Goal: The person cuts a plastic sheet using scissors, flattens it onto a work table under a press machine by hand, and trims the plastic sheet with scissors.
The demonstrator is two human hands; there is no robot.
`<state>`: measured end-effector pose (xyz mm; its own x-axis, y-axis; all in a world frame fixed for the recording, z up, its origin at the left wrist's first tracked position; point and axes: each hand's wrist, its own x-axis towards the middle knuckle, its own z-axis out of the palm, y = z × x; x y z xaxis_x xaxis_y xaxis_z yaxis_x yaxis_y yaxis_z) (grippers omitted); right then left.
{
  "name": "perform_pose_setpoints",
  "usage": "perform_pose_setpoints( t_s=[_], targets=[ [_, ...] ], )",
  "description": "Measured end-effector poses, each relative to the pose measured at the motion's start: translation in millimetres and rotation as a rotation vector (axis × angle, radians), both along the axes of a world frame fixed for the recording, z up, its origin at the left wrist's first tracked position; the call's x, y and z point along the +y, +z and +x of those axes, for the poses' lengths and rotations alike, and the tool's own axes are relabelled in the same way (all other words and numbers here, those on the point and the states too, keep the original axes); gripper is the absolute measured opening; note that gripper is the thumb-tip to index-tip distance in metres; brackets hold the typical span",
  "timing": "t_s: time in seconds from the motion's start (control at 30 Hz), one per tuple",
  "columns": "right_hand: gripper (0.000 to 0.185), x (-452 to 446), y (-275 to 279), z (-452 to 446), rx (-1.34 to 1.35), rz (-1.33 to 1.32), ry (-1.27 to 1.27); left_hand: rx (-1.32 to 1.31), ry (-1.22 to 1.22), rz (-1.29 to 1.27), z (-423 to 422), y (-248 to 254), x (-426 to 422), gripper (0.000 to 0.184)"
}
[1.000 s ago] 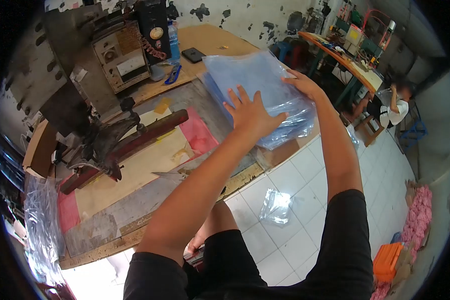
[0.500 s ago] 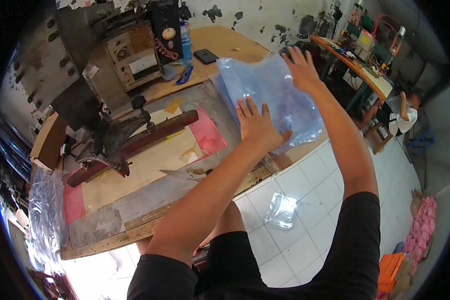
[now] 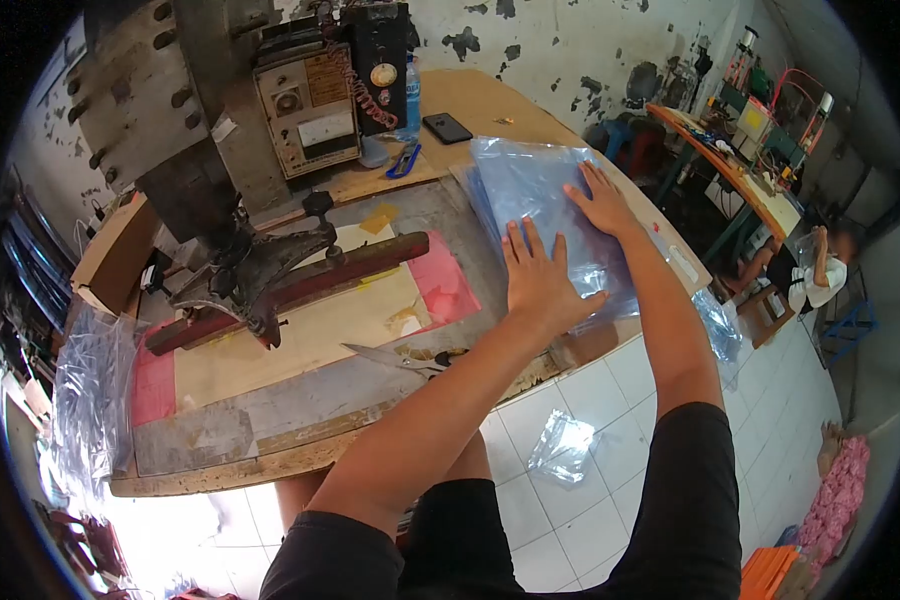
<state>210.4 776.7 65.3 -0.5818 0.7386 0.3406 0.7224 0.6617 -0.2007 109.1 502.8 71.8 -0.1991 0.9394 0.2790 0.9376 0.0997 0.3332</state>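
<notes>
A stack of clear bluish plastic sheets (image 3: pixel 540 180) lies at the right end of the workbench, its edges slightly fanned on the left. My left hand (image 3: pixel 545 280) rests flat on the stack's lower left part with the fingers spread. Farther right, my right hand (image 3: pixel 603 205) lies on the upper right part, its fingers also stretched out. Neither hand grips anything. Beneath my left forearm, a pair of scissors (image 3: pixel 380 358) points left on the bench; its handles are partly hidden.
To the left stands a press machine (image 3: pixel 250 270) with a long bar over a pale board. A blue cutter (image 3: pixel 403 160) and a phone (image 3: pixel 447 128) lie behind. Crumpled plastic (image 3: pixel 95 410) hangs at the left edge. A person (image 3: pixel 815 270) sits at the far right.
My right hand has come down from the stack's far corner onto its surface. The sheets lie flatter, and loose clear plastic now shows beyond my right forearm. The view has shifted.
</notes>
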Motion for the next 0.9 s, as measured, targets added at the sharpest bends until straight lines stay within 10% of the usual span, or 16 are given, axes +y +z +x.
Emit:
perform_pose_setpoints(
  t_s=[0.37, 0.9],
  targets=[
    [0.084, -63, 72, -5, -0.637, 0.379, -0.351, -0.026, -0.006, -0.152, -4, 8, 3, 0.121],
    [0.088, -150, -2, 62, -0.133, 0.068, -0.202, -0.115, -0.066, 0.003, -11, -5, -7, 0.110]
  ],
)
